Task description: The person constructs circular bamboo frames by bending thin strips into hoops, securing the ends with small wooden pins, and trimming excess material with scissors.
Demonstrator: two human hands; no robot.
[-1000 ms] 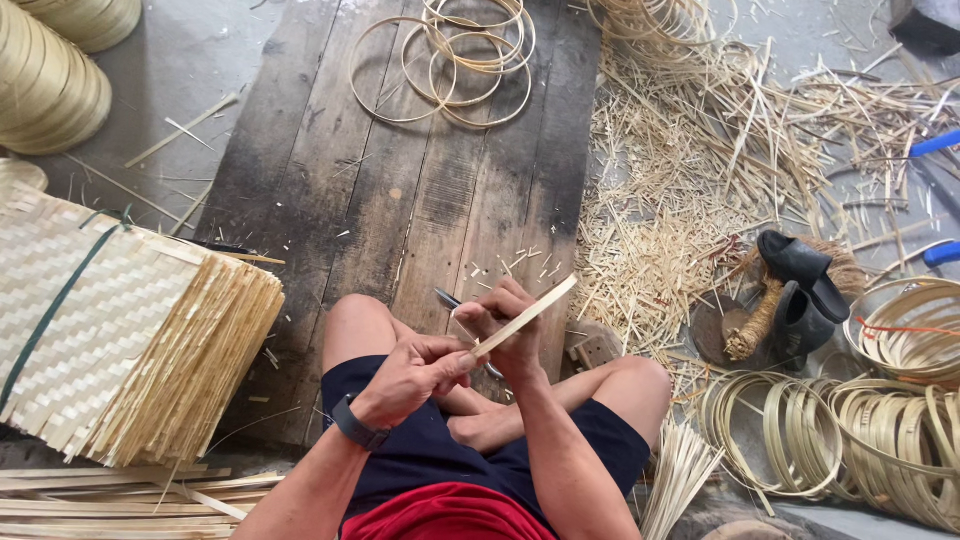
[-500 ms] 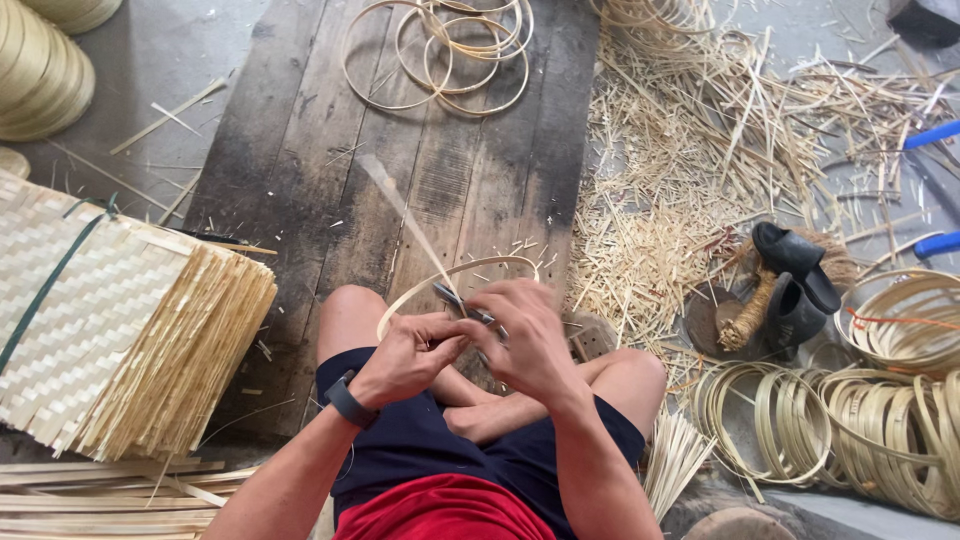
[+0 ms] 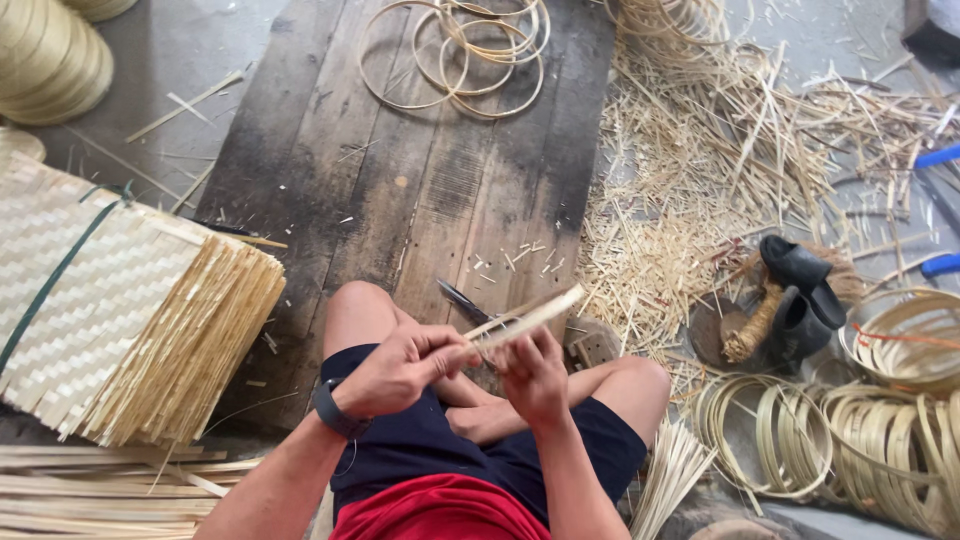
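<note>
I sit cross-legged on a dark wooden board (image 3: pixel 420 180). My left hand (image 3: pixel 400 365) and my right hand (image 3: pixel 535 375) both grip a thin pale bamboo strip (image 3: pixel 535 312), held close together above my knees. The strip's free end points up and to the right. A dark knife blade (image 3: pixel 462 300) pokes out just beyond my hands, behind the strip; which hand holds it is hidden. A black band is on my left wrist.
Finished bamboo rings (image 3: pixel 455 55) lie at the board's far end. A stack of woven mats (image 3: pixel 110 300) sits left, flat strips (image 3: pixel 90 485) below it. Shavings (image 3: pixel 700 190) cover the right; black shoes (image 3: pixel 795 290) and coiled hoops (image 3: pixel 880 420) lie beyond.
The strip was straight, then bent into a loop in front of my knees with one end sticking up; now both hands have closed together on it and only a short end shows.
</note>
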